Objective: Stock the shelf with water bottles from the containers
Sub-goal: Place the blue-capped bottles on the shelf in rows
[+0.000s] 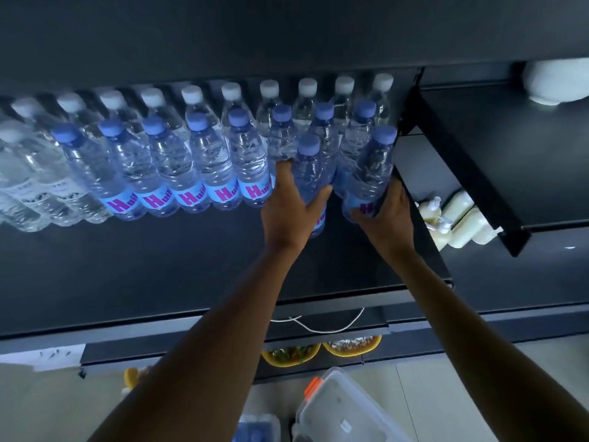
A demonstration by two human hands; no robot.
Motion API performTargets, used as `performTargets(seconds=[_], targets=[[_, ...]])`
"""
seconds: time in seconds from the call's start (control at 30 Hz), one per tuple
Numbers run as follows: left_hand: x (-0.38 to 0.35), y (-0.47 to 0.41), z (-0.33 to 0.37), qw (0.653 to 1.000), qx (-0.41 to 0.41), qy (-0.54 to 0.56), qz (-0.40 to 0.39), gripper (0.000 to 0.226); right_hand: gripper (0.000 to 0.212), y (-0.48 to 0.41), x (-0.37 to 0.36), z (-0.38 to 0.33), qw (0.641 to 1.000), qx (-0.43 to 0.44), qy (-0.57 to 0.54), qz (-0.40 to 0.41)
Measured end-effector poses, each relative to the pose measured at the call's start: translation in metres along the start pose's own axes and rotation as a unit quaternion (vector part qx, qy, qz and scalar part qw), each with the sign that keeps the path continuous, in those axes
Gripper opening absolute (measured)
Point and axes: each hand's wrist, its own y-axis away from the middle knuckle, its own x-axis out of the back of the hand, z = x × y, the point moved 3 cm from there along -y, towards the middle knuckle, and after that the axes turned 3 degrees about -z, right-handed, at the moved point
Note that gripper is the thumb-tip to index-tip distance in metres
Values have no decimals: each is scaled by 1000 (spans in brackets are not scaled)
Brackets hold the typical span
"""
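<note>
Beside the right end of the blue-capped row point(178, 161), your left hand point(291, 208) curls round one water bottle point(308, 173), your right hand point(384, 218) round a second bottle point(369, 173). Shove either in carelessly and neighbours on the shelf point(159, 266) could topple.

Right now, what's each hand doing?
Left hand: holds the front blue-capped bottle.
Right hand: holds the rightmost blue-capped bottle.

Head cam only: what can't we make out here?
All head view.
Left-hand bottle label: mostly under the left hand.
Back-row white-capped bottles: labels behind the blue-capped row.
Clear container: cut by bottom edge.
White object, top right: cut by right edge.
</note>
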Motion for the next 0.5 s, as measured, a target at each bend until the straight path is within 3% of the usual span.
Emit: performTargets(seconds=[0.27, 0.5], targets=[[1, 0, 3, 999, 13, -29, -9, 62, 87, -25, 6, 16, 997, -38, 15, 67], [0, 3, 2, 999, 22, -38, -10, 60, 91, -38, 14, 37, 994, -52, -36, 84]])
